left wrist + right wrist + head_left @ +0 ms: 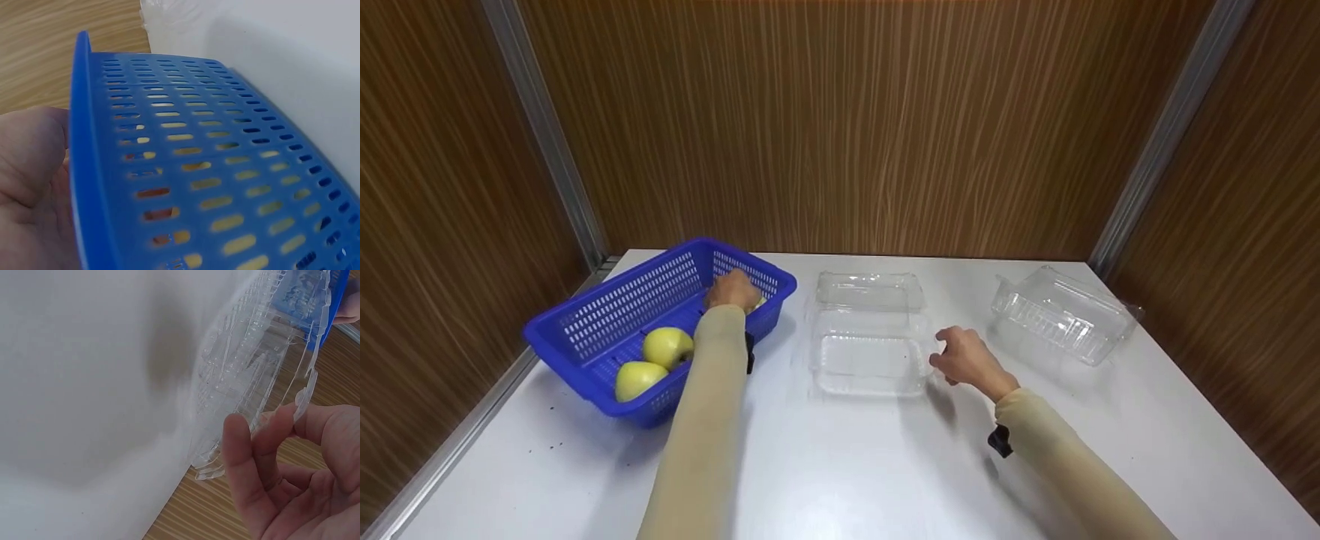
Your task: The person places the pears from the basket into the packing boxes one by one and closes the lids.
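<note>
At the far right end of a blue basket (pixel 619 311), my left hand (pixel 733 291) reaches down over a yellow-green apple (pixel 760 303), its fingers curled round it. Through the slots of the basket wall (pixel 185 118) in the left wrist view, patches of yellow show, but the fingertips are mostly hidden. Two more apples, one (pixel 667 347) behind the other (pixel 639 380), lie nearer in the basket. An opened clear plastic container (pixel 870 364) lies mid-table. My right hand (pixel 969 361) is at its right side; in the right wrist view, thumb and forefinger pinch the plastic rim (pixel 306 391).
More clear plastic containers (pixel 1065 315) lie at the right back of the white table (pixel 840 465). Wood-patterned panels (pixel 840 127) stand behind and at both sides. A few dark specks (pixel 556 445) lie left of the basket.
</note>
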